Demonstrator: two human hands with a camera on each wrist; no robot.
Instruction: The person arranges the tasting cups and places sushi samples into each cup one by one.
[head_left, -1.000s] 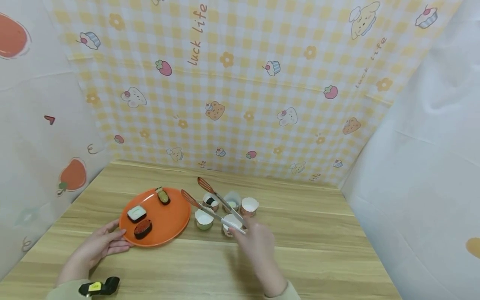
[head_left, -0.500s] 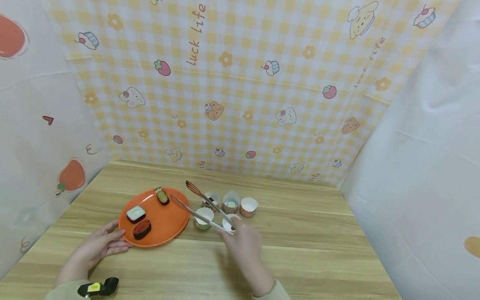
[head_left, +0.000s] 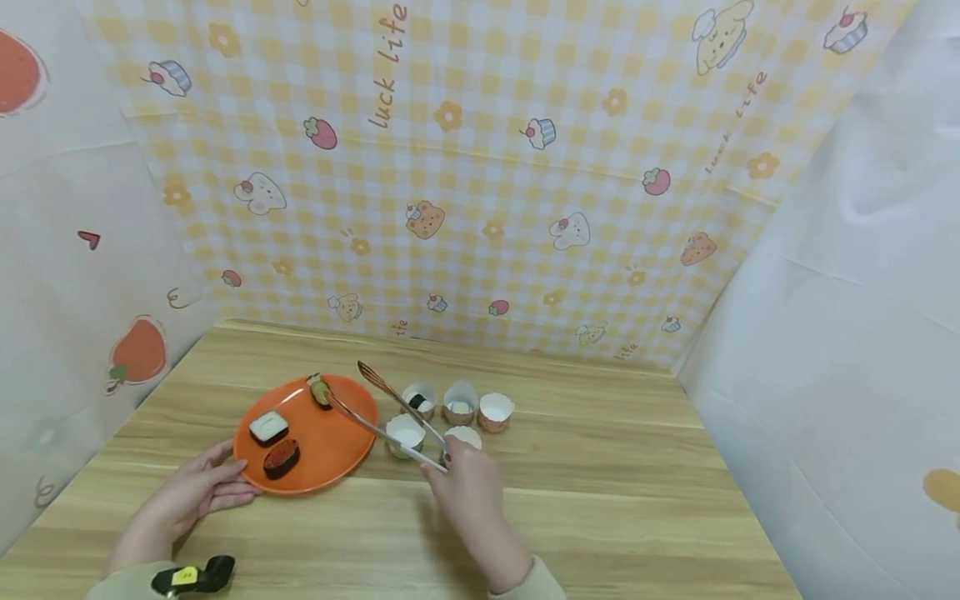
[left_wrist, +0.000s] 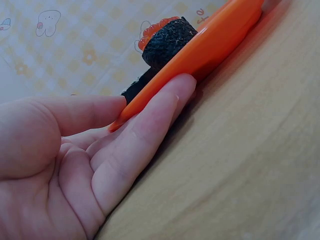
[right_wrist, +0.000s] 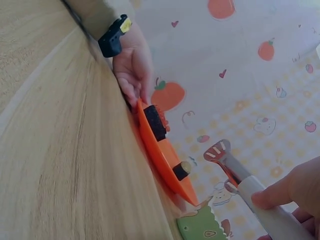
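Note:
My left hand grips the near-left rim of an orange plate, thumb on top and fingers beneath. On the plate lie a red roe sushi, a white-topped sushi and, toward the back, a greenish-topped sushi. My right hand holds tongs with white handles and slotted reddish-brown tips. Their arms are spread apart with nothing between them. In the head view, one tip overlaps the greenish sushi; the other lies beyond the plate's right edge.
Several small paper cups stand right of the plate. The back-left cup holds a white piece with a black band. A green cup sits in front of it, under the tongs. A checked cloth hangs behind the wooden table.
My right hand has moved left with the tongs, from over the cups until one tip reaches the greenish sushi. The left hand stays on the plate's rim.

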